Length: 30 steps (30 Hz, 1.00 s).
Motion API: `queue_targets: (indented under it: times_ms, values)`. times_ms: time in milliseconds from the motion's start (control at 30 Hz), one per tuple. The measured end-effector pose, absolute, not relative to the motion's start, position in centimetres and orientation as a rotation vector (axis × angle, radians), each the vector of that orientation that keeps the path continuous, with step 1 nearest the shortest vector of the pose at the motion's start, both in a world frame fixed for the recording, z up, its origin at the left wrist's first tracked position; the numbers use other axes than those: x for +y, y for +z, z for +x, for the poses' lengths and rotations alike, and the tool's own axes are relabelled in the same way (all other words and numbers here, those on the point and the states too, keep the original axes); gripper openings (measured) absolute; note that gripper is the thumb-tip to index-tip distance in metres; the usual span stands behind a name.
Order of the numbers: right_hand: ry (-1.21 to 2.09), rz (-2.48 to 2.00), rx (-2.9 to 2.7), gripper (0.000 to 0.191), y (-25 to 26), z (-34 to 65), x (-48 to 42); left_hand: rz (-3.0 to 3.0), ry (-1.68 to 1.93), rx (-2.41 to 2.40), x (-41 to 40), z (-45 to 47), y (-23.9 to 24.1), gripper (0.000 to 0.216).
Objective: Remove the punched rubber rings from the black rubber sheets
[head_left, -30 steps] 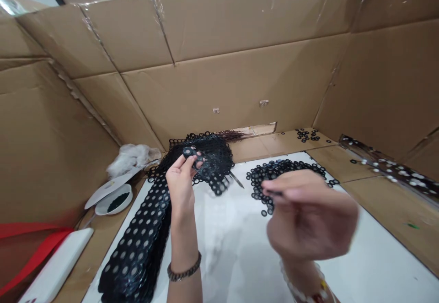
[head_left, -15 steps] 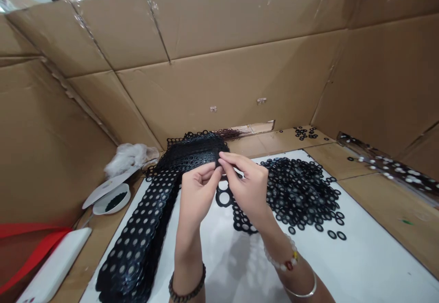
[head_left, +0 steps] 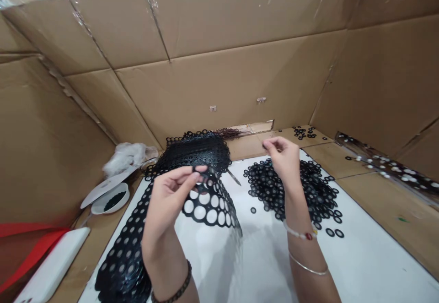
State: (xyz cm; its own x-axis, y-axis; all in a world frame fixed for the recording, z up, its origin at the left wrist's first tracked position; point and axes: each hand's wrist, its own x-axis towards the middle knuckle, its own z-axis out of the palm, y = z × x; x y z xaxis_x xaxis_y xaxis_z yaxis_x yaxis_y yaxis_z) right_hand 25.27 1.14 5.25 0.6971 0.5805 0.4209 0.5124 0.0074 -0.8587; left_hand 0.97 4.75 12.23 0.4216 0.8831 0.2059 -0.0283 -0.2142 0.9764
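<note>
My left hand [head_left: 164,197] pinches the upper edge of a black mesh of linked rings [head_left: 209,207], which hangs and curves over the white board [head_left: 260,252]. Raised to the right, my right hand [head_left: 286,159] has its thumb and fingertips pressed together; a tiny dark bit shows at their tips, too small to name. Below this hand lies a heap of loose black rings [head_left: 308,193]. A long stack of ring mesh [head_left: 125,239] runs down the board's left side, partly behind my left wrist. More ring mesh [head_left: 197,152] is piled at the back. A thin pointed metal tool [head_left: 234,177] lies beside that pile.
Cardboard walls [head_left: 219,74] enclose the board. At left are a white bowl [head_left: 118,197] with dark green bits, clear crumpled plastic [head_left: 128,156], a white slab [head_left: 56,266] and red ribbon [head_left: 30,252]. Brown strands [head_left: 229,133] lie at the back; scattered rings [head_left: 303,132] sit far right.
My hands, together before, have moved apart: the left toward me and leftward with the mesh, the right up and rightward. The hanging mesh now shows more, and the pointed tool has come into sight.
</note>
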Motion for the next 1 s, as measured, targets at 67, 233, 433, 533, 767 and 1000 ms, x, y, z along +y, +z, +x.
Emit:
queue_targets:
  times_ms: [67, 233, 433, 533, 767, 1000]
  values:
    - [0.215, -1.934, -1.077, 0.014, 3.0, 26.7, 2.2, 1.444, 1.110, 0.804, 4.9, 0.7, 12.4, 0.014]
    - [0.397, -2.093, -1.220, 0.011, -0.4, 26.9, 3.6, 1.237, 1.243, 0.772, 4.9, 1.8, 12.3, 0.013]
    - [0.273, -1.913, -1.241, 0.023, 4.0, 23.8, 2.0, 1.250, 1.318, 0.758, 4.7, 3.5, 12.0, 0.011]
    - [0.537, -1.381, -1.126, 0.049, 6.8, 20.3, 1.3, 1.363, 1.330, 0.752, 4.9, 4.3, 11.4, 0.011]
    - [0.629, -1.278, -1.191, 0.054, 8.5, 16.5, 0.1, 1.771, 1.171, 0.803, 3.6, 6.4, 10.3, 0.008]
    - [0.505, -1.379, -1.055, 0.055, 8.3, 15.7, 1.0, 1.548, 1.146, 0.751, 2.4, 7.8, 10.0, 0.011]
